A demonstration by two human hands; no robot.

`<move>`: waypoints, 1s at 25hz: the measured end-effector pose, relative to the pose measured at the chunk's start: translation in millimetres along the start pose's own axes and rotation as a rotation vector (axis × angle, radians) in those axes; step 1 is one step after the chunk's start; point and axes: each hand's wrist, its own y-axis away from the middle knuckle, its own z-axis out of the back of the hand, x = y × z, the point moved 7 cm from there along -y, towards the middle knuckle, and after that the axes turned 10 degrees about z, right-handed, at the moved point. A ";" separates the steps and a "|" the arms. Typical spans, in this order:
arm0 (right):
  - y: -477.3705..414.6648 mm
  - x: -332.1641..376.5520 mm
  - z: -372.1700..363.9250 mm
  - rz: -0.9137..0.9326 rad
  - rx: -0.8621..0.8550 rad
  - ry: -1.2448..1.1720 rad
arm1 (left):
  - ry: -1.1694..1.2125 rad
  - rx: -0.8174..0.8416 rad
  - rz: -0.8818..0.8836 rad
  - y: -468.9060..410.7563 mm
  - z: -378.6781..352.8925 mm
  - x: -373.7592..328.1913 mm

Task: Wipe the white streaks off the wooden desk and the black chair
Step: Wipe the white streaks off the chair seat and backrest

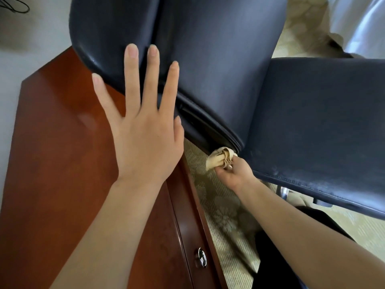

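Black chair (218,69) fills the upper middle and right of the frame, beside the wooden desk (52,163) at left. At lower centre the right hand (233,174) grips a bunched tan cloth (218,158) against the chair back's bottom corner. The left hand (143,134) is spread open by the back's edge; whether it touches is unclear. The chair step seems in hand. Pale streaks (302,176) on the seat's front edge likely call for a firm sideways rub next.
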 end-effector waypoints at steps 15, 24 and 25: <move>45.2 8.2 -33.5 -0.159 0.120 0.131 | 0.020 0.029 0.018 -5.1 -11.8 0.8; -14.3 26.0 -0.2 -0.167 -0.174 0.117 | 0.034 0.066 0.051 -7.4 -13.1 -4.5; -13.3 24.6 -0.9 -0.154 -0.187 0.115 | 0.030 0.073 0.046 -7.7 -11.5 -3.9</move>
